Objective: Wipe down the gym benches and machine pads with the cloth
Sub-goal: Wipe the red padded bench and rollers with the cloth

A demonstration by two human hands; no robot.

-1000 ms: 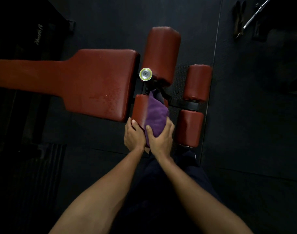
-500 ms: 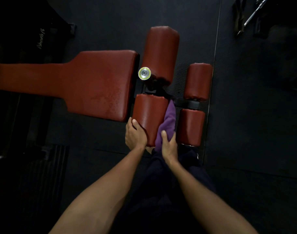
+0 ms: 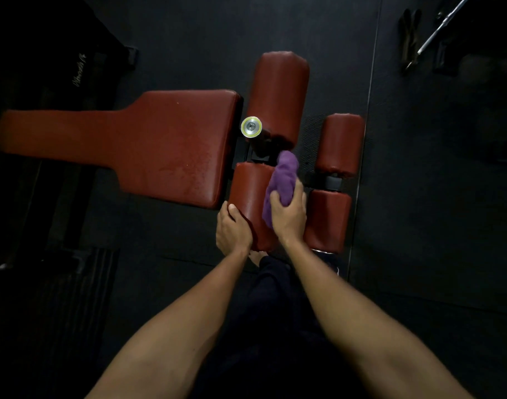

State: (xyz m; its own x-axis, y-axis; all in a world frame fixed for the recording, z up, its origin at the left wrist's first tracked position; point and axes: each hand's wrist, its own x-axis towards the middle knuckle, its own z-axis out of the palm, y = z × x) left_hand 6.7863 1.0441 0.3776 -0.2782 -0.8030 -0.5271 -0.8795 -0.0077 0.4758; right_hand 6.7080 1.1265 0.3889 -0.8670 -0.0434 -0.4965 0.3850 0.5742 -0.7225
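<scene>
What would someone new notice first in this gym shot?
The purple cloth, bright against the dark floor, held by the right hand on the near roller pad at centre. The left hand grips that pad's near end, and the long red bench pad stretches off to the left.

A metal bar point(image 3: 442, 24) lies beside what may be straps point(image 3: 409, 38)

One marking only: a pale, slanted cursive script point(image 3: 79, 71) on the black equipment panel point(image 3: 45, 53) at far left. It is a single short line, running up toward the right. Too dim and small to make out the letters. No other text, number or label is readable anywhere in view.
</scene>
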